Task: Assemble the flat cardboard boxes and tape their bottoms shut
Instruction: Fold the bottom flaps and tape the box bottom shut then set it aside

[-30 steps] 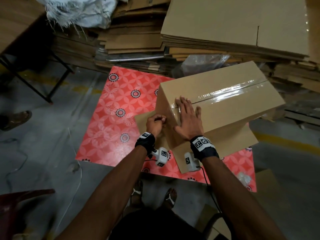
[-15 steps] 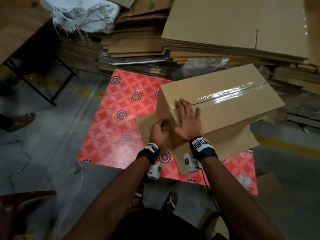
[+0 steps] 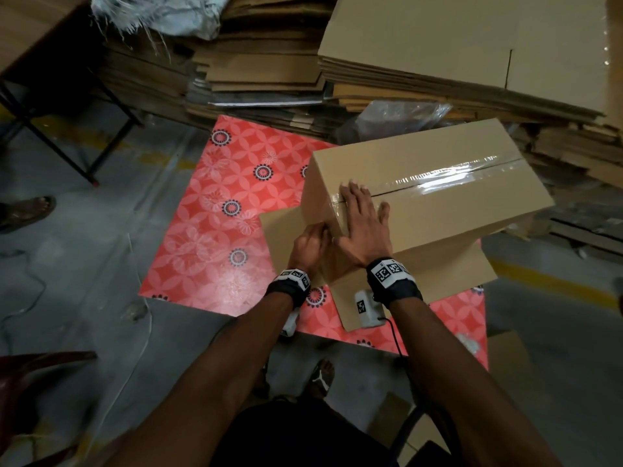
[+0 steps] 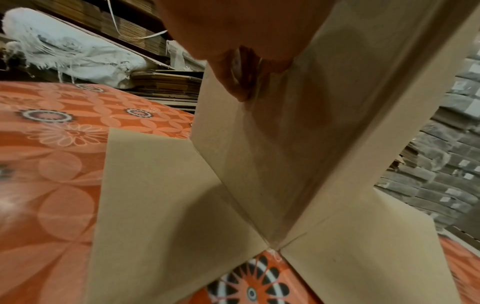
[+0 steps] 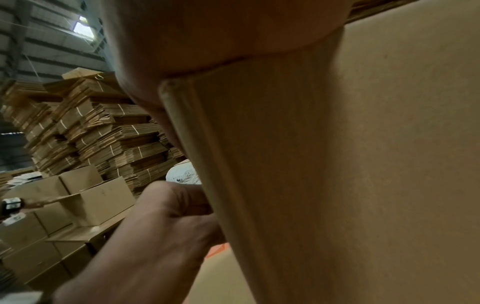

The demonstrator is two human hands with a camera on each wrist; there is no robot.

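An assembled cardboard box [image 3: 438, 214] stands on the red mat with its outer flaps [image 3: 279, 230] splayed flat on the mat. Clear tape [image 3: 438, 178] runs along the seam on its upward face. My right hand [image 3: 365, 224] lies flat, fingers straight, on that face at the near-left end, over the tape's end. My left hand [image 3: 308, 246] is against the box's left side face just below the edge. In the left wrist view its fingers [image 4: 233, 82] press a shiny strip of tape onto that side face [image 4: 285, 154]. The right wrist view shows the left hand [image 5: 161, 226] beside the box corner [image 5: 363, 164].
Stacks of flat cardboard [image 3: 455, 45] rise behind the box, with a clear plastic bag [image 3: 401, 116] and a white sack [image 3: 161, 11]. A table's metal legs [image 3: 77, 153] and another person's foot [image 3: 27, 210] are at the left. Assembled boxes [image 5: 78, 195] stand farther left.
My left hand, held as a fist a little off the box, has moved right and now touches the side face. The right hand and the box have stayed put.
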